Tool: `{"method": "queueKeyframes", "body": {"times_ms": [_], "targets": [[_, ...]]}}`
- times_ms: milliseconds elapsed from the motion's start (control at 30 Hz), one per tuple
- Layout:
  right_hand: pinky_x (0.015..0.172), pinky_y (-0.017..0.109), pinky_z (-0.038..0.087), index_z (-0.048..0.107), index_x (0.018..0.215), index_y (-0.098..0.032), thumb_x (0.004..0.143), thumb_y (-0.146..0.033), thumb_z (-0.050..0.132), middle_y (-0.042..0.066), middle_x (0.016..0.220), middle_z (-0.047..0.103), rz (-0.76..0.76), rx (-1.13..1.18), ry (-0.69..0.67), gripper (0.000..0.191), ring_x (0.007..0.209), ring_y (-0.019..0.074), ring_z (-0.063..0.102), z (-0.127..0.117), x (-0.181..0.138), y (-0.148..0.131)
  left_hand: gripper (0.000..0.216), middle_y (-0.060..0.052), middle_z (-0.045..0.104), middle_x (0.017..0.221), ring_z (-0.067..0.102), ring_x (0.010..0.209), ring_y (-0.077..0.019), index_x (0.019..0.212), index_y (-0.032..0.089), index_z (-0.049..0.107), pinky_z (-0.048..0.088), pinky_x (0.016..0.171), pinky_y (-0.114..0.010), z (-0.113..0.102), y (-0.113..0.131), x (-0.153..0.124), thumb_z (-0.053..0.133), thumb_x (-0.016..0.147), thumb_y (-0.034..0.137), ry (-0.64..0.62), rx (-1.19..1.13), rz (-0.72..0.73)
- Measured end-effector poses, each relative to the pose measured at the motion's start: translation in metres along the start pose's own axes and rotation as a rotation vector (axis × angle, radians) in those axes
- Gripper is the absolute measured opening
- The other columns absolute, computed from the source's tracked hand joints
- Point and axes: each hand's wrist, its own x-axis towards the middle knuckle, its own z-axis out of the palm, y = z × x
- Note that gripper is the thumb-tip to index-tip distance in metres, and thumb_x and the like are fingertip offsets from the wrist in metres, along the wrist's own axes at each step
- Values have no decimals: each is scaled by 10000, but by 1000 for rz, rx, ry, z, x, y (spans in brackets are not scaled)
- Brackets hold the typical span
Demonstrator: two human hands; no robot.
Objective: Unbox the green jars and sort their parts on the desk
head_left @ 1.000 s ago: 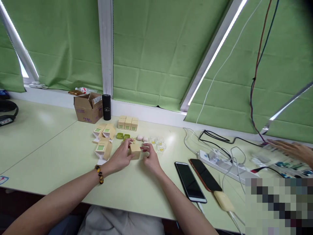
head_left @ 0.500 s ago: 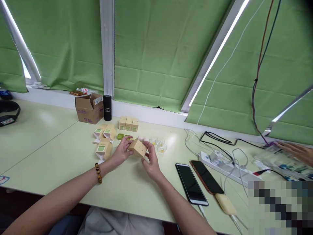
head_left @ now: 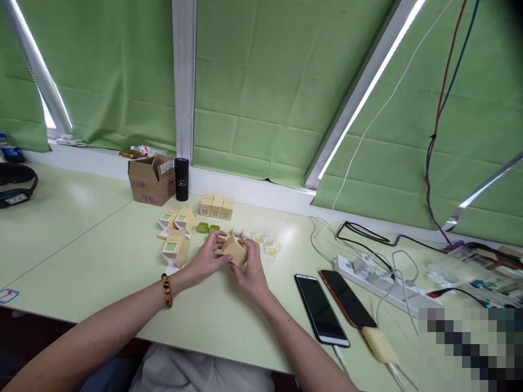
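Observation:
Between my two hands is a small tan cardboard box [head_left: 235,251], held tilted above the table. My left hand [head_left: 211,255] grips its left side, fingers at the top and thumb near the front. On the right side, my right hand [head_left: 250,268] wraps it with fingers behind and thumb below. Left of my hands lie several tan boxes with green labels [head_left: 175,247], their white inner flaps showing. Three upright small boxes [head_left: 216,207] stand in a row behind. Close beyond my hands are green containers [head_left: 207,227] and clear cups with yellow bits [head_left: 269,245].
A larger open carton [head_left: 150,185] and a black flask [head_left: 182,179] stand by the wall. To the right lie two phones [head_left: 322,310], a yellow power bank or case [head_left: 379,344] and a white power strip [head_left: 384,283] with tangled cables. Headphones [head_left: 16,182] lie far left.
The box has been turned in my hands, and my right thumb now presses against it from below. A person's hand at the far right has gone from view.

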Motion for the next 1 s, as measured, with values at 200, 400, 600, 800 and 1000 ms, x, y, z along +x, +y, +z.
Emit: {"method": "queueKeyframes", "body": {"times_ms": [200, 400, 600, 800, 1000], "targets": [[982, 513, 548, 485, 1341, -282, 843, -152, 643, 131, 1343, 563, 31, -49, -38, 538, 1251, 340, 561, -4, 0, -5, 516, -111, 568, 1242, 610, 1167, -237, 1362, 255, 444, 582, 945, -412, -4, 2, -3, 670, 952, 473, 6, 166, 29], [1002, 509, 543, 509, 1345, -284, 786, -86, 619, 118, 1354, 562, 16, -76, -75, 603, 1265, 331, 558, -4, 0, -2, 451, -110, 629, 1241, 656, 1108, -243, 1360, 250, 454, 584, 931, -430, -3, 2, -4, 613, 984, 442, 48, 330, 54], [1029, 510, 524, 520, 1333, -271, 772, -56, 598, 118, 1326, 579, 21, -17, -58, 606, 1227, 320, 575, -1, 1, 4, 355, -99, 675, 1109, 686, 1001, -241, 1333, 236, 488, 577, 857, -403, -3, 7, -7, 526, 1021, 402, 71, 385, 78], [950, 454, 543, 554, 1258, -254, 751, -102, 635, 90, 1230, 633, 116, 72, -23, 535, 1091, 288, 616, 1, 2, 14, 331, -41, 657, 917, 679, 852, -229, 1368, 239, 471, 542, 782, -376, -7, 7, -6, 368, 1076, 357, 126, 453, 67], [812, 374, 562, 586, 1220, -243, 721, -174, 672, 75, 1194, 656, 270, 237, 10, 511, 1014, 260, 637, 4, 3, 18, 328, -97, 626, 1334, 600, 1241, -241, 1373, 264, 518, 497, 1063, -429, -12, 7, -3, 389, 1073, 238, 262, 579, 326]]}}
